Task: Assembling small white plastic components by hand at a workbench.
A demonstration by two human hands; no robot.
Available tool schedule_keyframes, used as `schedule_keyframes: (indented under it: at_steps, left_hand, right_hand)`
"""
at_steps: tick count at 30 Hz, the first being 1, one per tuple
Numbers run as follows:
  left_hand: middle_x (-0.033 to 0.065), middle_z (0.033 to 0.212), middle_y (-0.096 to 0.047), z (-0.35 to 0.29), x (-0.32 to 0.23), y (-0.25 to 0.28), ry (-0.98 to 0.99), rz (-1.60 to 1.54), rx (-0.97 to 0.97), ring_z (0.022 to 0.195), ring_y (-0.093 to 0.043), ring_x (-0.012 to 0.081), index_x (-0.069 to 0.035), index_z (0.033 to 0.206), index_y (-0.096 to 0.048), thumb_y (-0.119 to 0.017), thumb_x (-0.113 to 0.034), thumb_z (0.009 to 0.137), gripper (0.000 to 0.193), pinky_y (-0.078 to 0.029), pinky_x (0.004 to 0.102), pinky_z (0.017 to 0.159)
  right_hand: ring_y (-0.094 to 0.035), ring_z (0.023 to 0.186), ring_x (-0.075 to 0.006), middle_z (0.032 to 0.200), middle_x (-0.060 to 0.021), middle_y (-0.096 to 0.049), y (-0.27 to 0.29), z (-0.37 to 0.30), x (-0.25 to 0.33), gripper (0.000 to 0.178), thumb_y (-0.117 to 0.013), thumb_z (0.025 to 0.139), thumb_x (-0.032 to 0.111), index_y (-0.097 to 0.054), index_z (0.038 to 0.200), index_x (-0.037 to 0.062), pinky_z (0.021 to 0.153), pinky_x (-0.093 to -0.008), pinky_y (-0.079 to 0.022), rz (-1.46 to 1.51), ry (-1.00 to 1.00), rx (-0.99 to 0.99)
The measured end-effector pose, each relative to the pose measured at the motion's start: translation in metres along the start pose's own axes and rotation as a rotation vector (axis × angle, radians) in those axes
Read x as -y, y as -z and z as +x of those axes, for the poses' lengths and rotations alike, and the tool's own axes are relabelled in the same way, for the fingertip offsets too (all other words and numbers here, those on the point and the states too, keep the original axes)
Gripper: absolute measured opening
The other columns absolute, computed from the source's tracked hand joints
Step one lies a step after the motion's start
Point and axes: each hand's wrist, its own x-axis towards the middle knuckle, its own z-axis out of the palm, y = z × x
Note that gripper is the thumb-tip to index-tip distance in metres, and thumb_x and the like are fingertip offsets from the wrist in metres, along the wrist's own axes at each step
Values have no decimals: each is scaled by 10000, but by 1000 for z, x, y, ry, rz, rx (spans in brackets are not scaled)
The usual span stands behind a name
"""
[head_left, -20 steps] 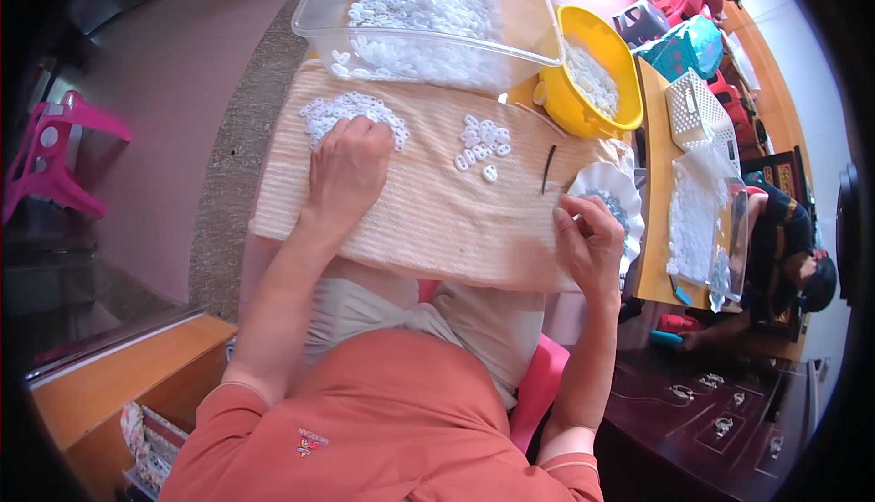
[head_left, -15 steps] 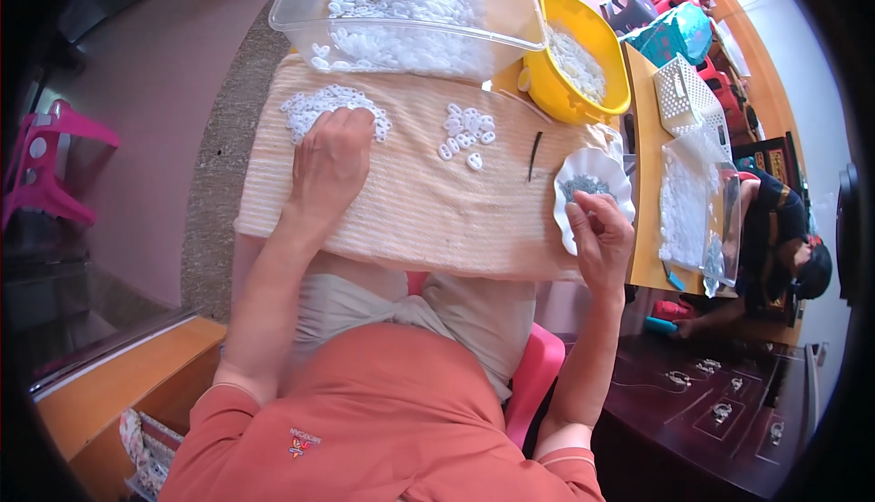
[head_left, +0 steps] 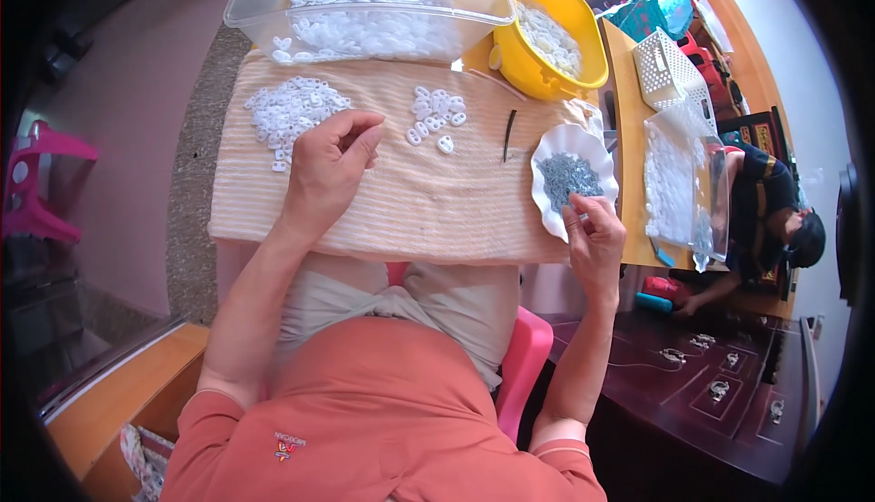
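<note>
My left hand (head_left: 328, 169) is closed in a pinch just right of a pile of small white plastic pieces (head_left: 287, 110). A bit of white shows beneath its fingertips, seemingly one of those pieces. Farther right on the striped cloth (head_left: 383, 210) lies a smaller cluster of white oval pieces with holes (head_left: 436, 110). At the near edge of a white wavy-rimmed dish (head_left: 544, 201), my right hand (head_left: 597, 238) has thumb and fingers pressed together. What they hold, if anything, is too small to make out. Tiny grey-blue parts (head_left: 570, 174) fill the dish.
A clear plastic bin (head_left: 365, 23) of white pieces and a yellow tub (head_left: 583, 73) stand at the back. A thin black strip (head_left: 509, 135) lies left of the dish. To the right are a white perforated basket (head_left: 670, 73) and another person (head_left: 770, 196).
My left hand has come off the white pile, moving right and toward me. My right hand has drawn slightly back from the grey-blue parts. The whole view has shifted a little.
</note>
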Motion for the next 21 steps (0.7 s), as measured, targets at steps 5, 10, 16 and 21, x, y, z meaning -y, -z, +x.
schedule_keyframes:
  at_steps: [5, 10, 16, 21]
  left_hand:
    - [22, 813, -642, -1, 5, -6, 153, -361, 50, 678, -605, 70, 25, 1011, -642, -630, -104, 902, 169, -530, 206, 629]
    - [46, 826, -646, -6, -3, -9, 307, -536, 80, 718, -631, 91, 33, 1040, -635, -632, -98, 898, 193, -560, 225, 683]
    - [55, 825, -643, -9, -8, -14, 394, -625, 97, 763, -645, 110, 36, 1025, -625, -640, -73, 885, 178, -568, 237, 707]
    - [57, 824, -643, -10, -4, -15, 391, -664, 100, 758, -643, 110, 19, 986, -619, -655, -60, 872, 143, -565, 236, 709]
  right_hand:
    - [-584, 621, -210, 917, -129, -614, 0, -2, 22, 190, -669, 844, 109, -656, 999, 1, 565, -312, -465, -270, -42, 114]
    - [-619, 753, -344, 966, -152, -604, -4, -2, 41, 275, -642, 869, 263, -654, 1012, 28, 657, -420, -481, -460, -79, 214]
    - [-621, 757, -347, 960, -154, -595, -6, -4, 41, 285, -640, 870, 260, -642, 1030, 25, 657, -425, -482, -522, -102, 246]
    - [-617, 731, -331, 952, -146, -591, -8, -5, 38, 291, -647, 867, 259, -639, 1027, 17, 639, -415, -475, -477, -99, 210]
